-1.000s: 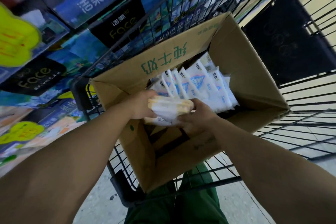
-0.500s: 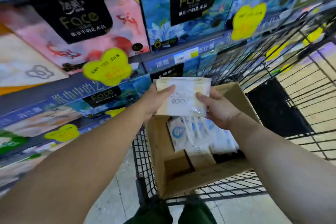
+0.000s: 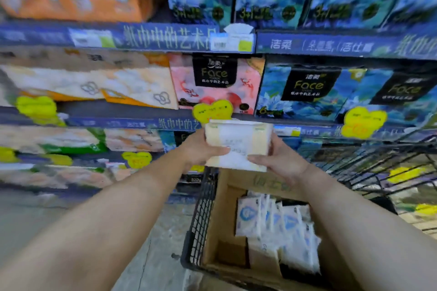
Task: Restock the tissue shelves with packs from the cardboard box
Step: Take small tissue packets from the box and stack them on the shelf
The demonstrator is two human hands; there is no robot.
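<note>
A cream and white tissue pack (image 3: 237,144) is held up between both hands, in front of the shelf edge. My left hand (image 3: 201,149) grips its left end, my right hand (image 3: 275,163) grips its right end and lower edge. Below them stands the open cardboard box (image 3: 222,208) inside a black wire cart. Several white and blue tissue packs (image 3: 276,227) stand upright in the box. The tissue shelves (image 3: 151,40) ahead carry blue, pink and orange packs.
The black wire cart (image 3: 201,215) holds the box at the lower right, its mesh side running off to the right. Yellow price tags (image 3: 211,110) hang from the shelf edges. Grey floor (image 3: 151,243) shows at the lower left, between cart and shelves.
Both hands lifted the cream pack out of the box and up to the shelf level. The view swung upward from the box to the shelves.
</note>
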